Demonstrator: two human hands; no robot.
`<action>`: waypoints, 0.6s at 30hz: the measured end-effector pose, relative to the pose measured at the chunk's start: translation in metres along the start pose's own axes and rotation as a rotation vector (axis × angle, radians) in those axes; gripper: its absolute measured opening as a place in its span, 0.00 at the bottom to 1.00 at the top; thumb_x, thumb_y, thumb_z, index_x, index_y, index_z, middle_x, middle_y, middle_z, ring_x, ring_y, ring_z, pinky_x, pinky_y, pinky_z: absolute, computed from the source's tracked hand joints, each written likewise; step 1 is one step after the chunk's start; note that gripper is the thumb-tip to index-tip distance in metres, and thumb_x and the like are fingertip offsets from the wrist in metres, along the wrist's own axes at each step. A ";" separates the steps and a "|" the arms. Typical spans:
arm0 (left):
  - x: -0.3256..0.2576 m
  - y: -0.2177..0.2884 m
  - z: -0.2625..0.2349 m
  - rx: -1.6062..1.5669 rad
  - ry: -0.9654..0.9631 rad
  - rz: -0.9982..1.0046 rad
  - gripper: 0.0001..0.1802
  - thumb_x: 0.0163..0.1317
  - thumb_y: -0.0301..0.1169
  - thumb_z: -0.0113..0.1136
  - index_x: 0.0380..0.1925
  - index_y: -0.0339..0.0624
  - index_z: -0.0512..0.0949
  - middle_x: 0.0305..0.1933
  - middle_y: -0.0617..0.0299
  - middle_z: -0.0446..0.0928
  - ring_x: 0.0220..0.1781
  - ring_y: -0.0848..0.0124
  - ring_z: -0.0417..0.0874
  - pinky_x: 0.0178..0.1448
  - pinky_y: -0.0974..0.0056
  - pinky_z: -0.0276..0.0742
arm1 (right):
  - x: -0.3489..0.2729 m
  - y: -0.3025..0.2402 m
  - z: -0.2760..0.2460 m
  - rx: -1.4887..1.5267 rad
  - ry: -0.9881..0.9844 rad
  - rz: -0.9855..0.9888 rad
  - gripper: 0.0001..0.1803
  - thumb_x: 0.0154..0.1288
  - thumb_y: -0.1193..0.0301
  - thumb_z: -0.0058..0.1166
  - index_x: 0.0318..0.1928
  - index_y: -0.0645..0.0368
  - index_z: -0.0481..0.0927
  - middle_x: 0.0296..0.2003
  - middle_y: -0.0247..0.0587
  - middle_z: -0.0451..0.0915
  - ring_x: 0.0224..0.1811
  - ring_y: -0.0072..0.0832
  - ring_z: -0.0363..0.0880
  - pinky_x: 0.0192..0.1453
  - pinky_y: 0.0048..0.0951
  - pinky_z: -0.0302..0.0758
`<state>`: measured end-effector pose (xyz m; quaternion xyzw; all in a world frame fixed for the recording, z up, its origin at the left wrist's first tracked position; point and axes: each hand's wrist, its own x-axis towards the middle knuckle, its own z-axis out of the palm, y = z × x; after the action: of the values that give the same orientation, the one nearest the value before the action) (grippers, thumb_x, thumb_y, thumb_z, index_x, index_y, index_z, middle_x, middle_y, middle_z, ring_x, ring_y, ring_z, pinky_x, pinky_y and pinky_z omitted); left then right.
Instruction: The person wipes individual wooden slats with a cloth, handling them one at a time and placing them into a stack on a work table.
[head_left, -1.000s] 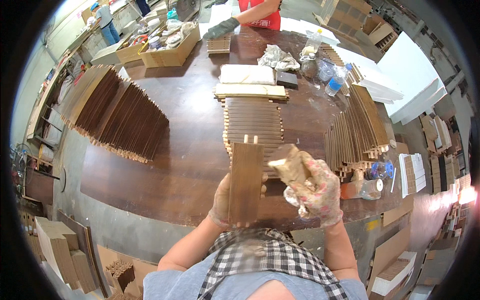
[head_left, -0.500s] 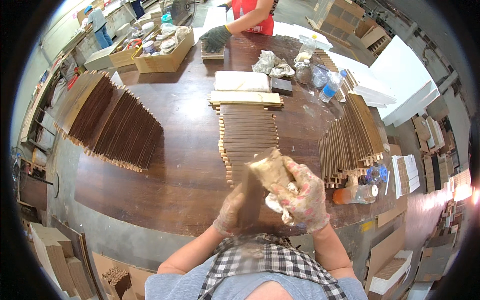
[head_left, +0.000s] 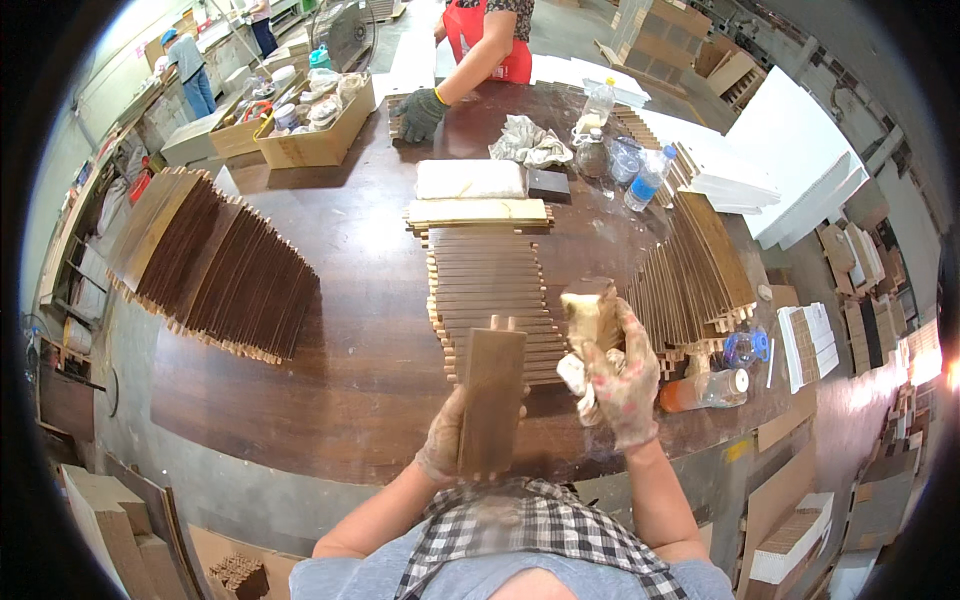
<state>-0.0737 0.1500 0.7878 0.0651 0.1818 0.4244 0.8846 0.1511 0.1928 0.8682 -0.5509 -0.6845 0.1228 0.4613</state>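
Observation:
My gloved left hand [head_left: 442, 440] grips a short brown wooden board [head_left: 494, 400] by its left edge, upright in front of my chest. Pale dowel pegs stick out of the board's top end. To the right, my right hand [head_left: 630, 390] in a stained, patterned glove is closed around a tan-and-brown block [head_left: 592, 315] and a crumpled white rag [head_left: 575, 378]; the block's exact kind is unclear. The block is apart from the board. Beyond both hands, a row of similar brown boards [head_left: 490, 290] with pegs at their ends lies on the dark table [head_left: 370, 400].
Stacks of pegged boards stand at left [head_left: 225, 265] and right [head_left: 690, 270]. Bottles, including an orange one [head_left: 700, 392], sit near the right edge. A cardboard box [head_left: 318, 140] holds supplies at back left. Across the table, a co-worker's gloved hand [head_left: 420, 115] rests on boards.
The block and rag in my right hand have moved right, away from the board. The board in my left hand now shows its broad face. The co-worker's hand has shifted slightly.

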 end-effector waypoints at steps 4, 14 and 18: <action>0.005 0.003 -0.001 -0.158 -0.294 -0.238 0.34 0.75 0.56 0.45 0.67 0.41 0.69 0.53 0.55 0.81 0.48 0.68 0.85 0.47 0.63 0.86 | -0.012 -0.041 0.029 0.126 -0.116 -0.323 0.38 0.62 0.57 0.68 0.67 0.62 0.70 0.45 0.44 0.82 0.45 0.35 0.85 0.46 0.37 0.85; -0.011 -0.002 0.023 0.028 0.005 0.021 0.28 0.80 0.49 0.40 0.65 0.39 0.70 0.57 0.53 0.79 0.52 0.65 0.83 0.54 0.61 0.84 | 0.074 0.010 0.041 0.137 0.229 -0.444 0.38 0.72 0.65 0.58 0.76 0.55 0.55 0.46 0.47 0.82 0.36 0.32 0.87 0.35 0.29 0.89; 0.002 0.000 0.032 -0.051 0.032 -0.004 0.30 0.79 0.52 0.39 0.66 0.41 0.69 0.54 0.55 0.81 0.49 0.66 0.84 0.54 0.61 0.85 | 0.038 -0.007 0.062 0.119 0.118 -0.502 0.43 0.67 0.59 0.63 0.76 0.58 0.57 0.57 0.54 0.75 0.45 0.36 0.85 0.42 0.35 0.86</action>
<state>-0.0604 0.1533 0.8173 0.0351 0.1853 0.4281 0.8838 0.1005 0.2439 0.8582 -0.3420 -0.7633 0.0124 0.5480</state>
